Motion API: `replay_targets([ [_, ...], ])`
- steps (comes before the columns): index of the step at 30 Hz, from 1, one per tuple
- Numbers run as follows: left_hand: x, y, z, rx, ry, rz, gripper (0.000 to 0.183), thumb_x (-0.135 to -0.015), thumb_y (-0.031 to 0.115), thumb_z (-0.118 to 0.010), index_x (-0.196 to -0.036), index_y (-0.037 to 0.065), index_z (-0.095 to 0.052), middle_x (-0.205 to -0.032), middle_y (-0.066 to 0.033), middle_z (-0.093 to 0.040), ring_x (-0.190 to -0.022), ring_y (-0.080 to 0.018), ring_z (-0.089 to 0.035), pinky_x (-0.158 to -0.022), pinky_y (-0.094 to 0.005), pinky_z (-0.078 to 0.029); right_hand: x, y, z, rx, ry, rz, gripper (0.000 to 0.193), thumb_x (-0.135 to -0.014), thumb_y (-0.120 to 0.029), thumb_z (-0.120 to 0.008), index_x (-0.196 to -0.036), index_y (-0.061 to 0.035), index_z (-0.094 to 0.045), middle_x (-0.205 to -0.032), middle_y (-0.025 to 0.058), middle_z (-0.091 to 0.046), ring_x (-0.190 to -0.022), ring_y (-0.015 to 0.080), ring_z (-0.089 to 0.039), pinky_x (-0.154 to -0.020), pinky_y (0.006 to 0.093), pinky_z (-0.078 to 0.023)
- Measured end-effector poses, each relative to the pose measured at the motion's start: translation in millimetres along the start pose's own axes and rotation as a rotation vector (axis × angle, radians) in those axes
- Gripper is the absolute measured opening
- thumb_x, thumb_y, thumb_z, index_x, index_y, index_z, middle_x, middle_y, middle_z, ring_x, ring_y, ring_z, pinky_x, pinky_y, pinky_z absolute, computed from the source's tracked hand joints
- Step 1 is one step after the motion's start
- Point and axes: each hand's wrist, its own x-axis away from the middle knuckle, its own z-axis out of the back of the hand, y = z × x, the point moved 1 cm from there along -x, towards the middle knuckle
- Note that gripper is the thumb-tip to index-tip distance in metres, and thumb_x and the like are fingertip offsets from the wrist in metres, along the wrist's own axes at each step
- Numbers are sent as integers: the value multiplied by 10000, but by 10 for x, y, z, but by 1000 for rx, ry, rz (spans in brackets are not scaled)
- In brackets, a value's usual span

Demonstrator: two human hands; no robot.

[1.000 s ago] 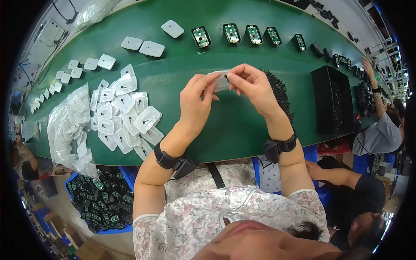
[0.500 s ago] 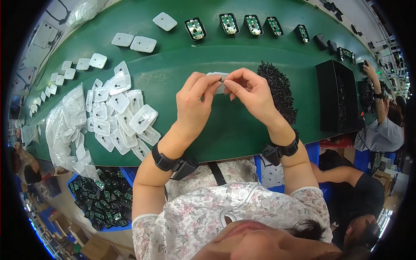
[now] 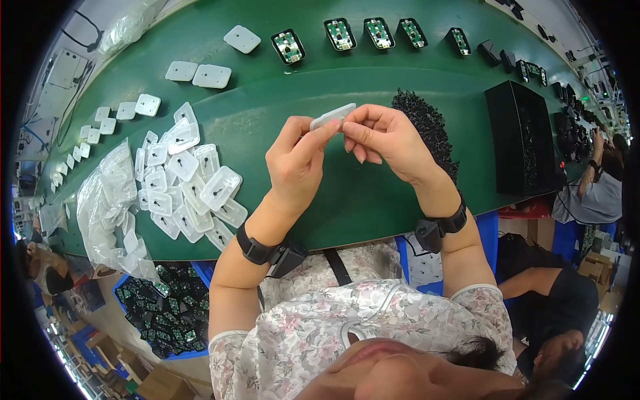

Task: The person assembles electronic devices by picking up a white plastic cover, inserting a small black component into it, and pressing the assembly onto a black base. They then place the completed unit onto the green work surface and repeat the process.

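Above the green table, my left hand (image 3: pixel 297 157) is closed on a white plastic cover (image 3: pixel 335 116) with rounded corners, thumb and fingers pinching it. The cover is tilted. My right hand (image 3: pixel 381 140) is at the cover's right end, thumb and index finger pressed together, other fingers curled. Whatever lies between those right fingertips is hidden. To the left lies a heap of similar covers (image 3: pixel 220 187), many showing a black keyhole-shaped mark or part. Right beside my right hand is a pile of small black parts (image 3: pixel 427 133).
Black housings with green circuit boards (image 3: pixel 289 47) line the table's far side. White covers (image 3: pixel 212 76) lie far left. A clear plastic bag (image 3: pixel 107 193) holds more covers at left. A black box (image 3: pixel 507 140) stands right. Below left is a bin of circuit boards (image 3: pixel 167 310). Other people sit nearby.
The cover has risen into clearer view and is tilted more. Both hands have shifted slightly. The whole view has also moved a little.
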Motion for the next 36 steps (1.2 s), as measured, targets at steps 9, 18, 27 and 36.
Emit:
replay_targets([
  [9, -7, -36, -3, 89, -15, 30, 327, -732, -115, -625, -979, 91, -686, -826, -75, -566, -626, -162, -566, -528, -257, -464, -11, -1, 7, -169, -18, -69, 128, -899, -135, -602, -928, -11, -591, -734, 34, -606, -545, 45, -523, -430, 140, -348],
  [18, 31, 2, -41, 714, -57, 708, 310, -871, -20, -573, -1171, -47, -499, -996, -126, -610, -789, -163, -636, -703, -259, -520, -13, 80, -70, 641, 271, 509, 61, -823, -52, -657, -862, -25, -619, -795, -3, -571, -645, 33, -492, -513, 183, -343],
  [27, 38, -4, -83, 649, -80, 616, 89, -869, -2, -585, -939, -54, -571, -944, -79, -579, -757, -141, -608, -691, -236, -512, -45, 91, -33, 513, 260, 421, 60, -806, -49, -670, -820, -37, -613, -767, -26, -538, -626, 30, -438, -505, 187, -311],
  [36, -6, 15, -19, 611, -51, 625, 63, -867, 5, -592, -846, -34, -548, -891, -59, -548, -672, -97, -568, -585, -208, -463, -21, 116, -43, 635, 374, 506, 186, -787, -102, -707, -911, -39, -583, -811, -20, -526, -664, 48, -442, -551, 177, -337],
])
